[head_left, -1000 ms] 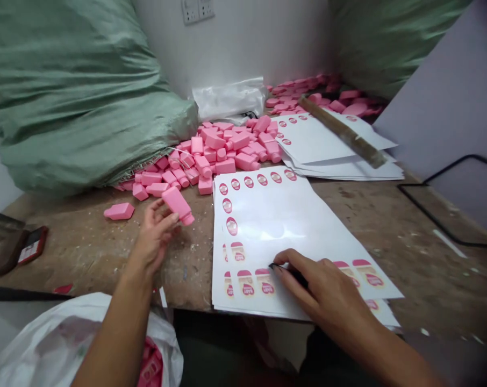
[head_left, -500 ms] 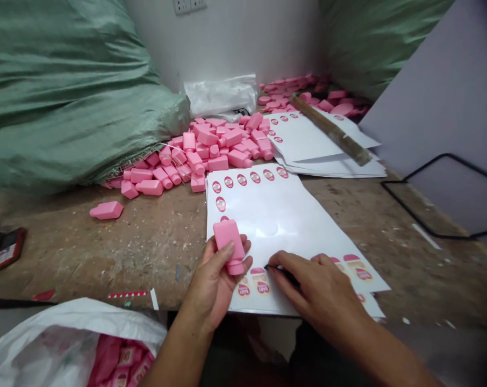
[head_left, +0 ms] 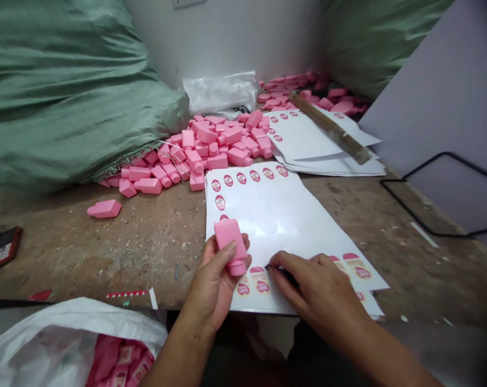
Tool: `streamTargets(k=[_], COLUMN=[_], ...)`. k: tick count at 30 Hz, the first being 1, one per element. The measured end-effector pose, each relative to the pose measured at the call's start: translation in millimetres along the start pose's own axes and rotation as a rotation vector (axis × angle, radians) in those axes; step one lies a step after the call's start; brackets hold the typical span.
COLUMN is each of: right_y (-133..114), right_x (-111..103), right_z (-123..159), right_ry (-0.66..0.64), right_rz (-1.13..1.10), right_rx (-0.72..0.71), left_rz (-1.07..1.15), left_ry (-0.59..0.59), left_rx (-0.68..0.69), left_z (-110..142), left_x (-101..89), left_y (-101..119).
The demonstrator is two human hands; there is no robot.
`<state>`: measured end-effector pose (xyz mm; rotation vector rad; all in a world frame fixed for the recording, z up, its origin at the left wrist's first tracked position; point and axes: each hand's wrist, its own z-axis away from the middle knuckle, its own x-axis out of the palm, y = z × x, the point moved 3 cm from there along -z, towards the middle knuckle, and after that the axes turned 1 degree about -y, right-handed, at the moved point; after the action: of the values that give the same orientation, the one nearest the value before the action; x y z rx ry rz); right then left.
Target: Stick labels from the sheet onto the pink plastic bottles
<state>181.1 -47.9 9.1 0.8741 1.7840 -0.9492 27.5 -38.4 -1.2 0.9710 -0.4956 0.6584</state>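
My left hand (head_left: pixel 213 279) is closed around a small pink plastic bottle (head_left: pixel 229 244), held cap-down over the near left part of a white sticker sheet (head_left: pixel 284 220). My right hand (head_left: pixel 320 293) rests on the same sheet with its fingers pinched on a thin dark tool (head_left: pixel 281 273), whose tip touches a pink and cream sticker (head_left: pixel 260 279) in the bottom row. Oval stickers run along the sheet's top and left edges.
A pile of pink bottles (head_left: pixel 199 150) lies behind the sheet against a green woven sack (head_left: pixel 66 97). One bottle (head_left: pixel 104 208) lies alone at left. More sheets (head_left: pixel 320 145) under a wooden stick (head_left: pixel 332 129) sit at the back. A white bag (head_left: pixel 66 344) holds labelled bottles.
My left hand carried the pink bottle from the bare table at left across to the sticker sheet, beside my right hand. The right hand stayed put on the sheet.
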Motion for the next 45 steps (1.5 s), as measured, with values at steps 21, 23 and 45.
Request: streamTargets(k=[21, 23, 45], right_y=[-2.3, 0.5, 11.8], right_x=[1.4, 2.9, 9.7], right_z=[-1.0, -1.7, -7.9], right_ry=[0.060, 0.026, -0.095], right_rz=[0.058, 0.030, -0.138], right_rx=[-0.025, -0.013, 0.117], left_rz=[0.010, 0.003, 0.068], left_ry=[0.037, 0.026, 0.108], left_rx=[0.020, 0.020, 0.015], left_z=[-1.1, -1.2, -0.2], left_x=[-1.1, -0.8, -0.4], left_y=[-0.6, -0.2, 0.8])
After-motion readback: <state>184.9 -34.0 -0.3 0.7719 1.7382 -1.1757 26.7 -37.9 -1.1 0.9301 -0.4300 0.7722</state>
